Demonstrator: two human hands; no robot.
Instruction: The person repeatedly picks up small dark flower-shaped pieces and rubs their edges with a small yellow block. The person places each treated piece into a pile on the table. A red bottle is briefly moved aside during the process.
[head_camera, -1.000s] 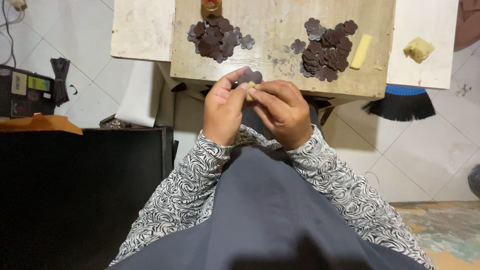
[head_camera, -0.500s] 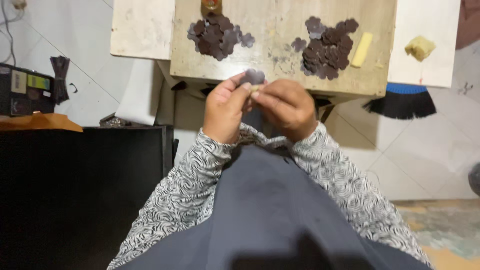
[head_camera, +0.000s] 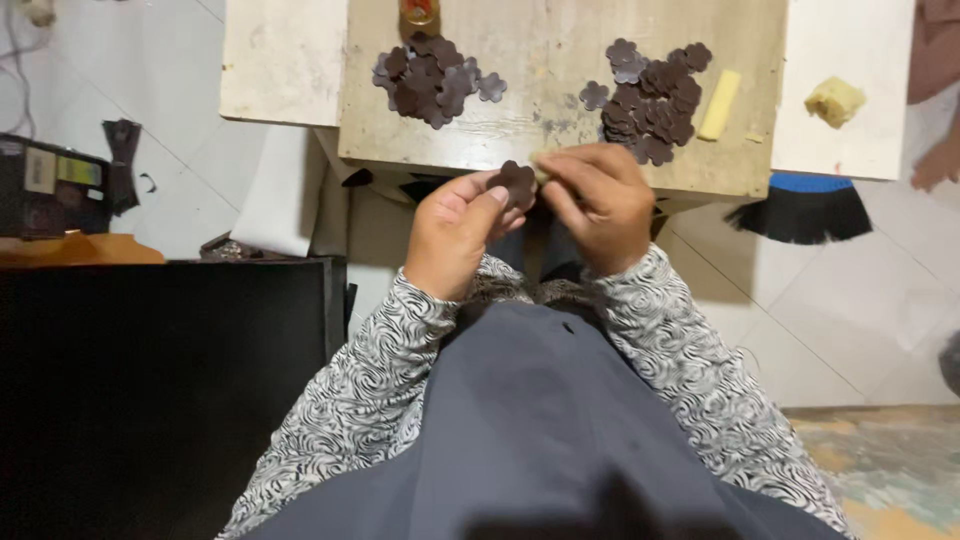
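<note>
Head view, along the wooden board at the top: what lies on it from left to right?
Left heap of dark brown flower-shaped cutouts → right heap of dark brown flower-shaped cutouts → pale yellow stick, all on the worn wooden board.

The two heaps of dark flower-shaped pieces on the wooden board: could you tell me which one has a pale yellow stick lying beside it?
The right heap: the pale yellow stick lies at its right edge.

Head camera looks steeply down, close above the lap.
</note>
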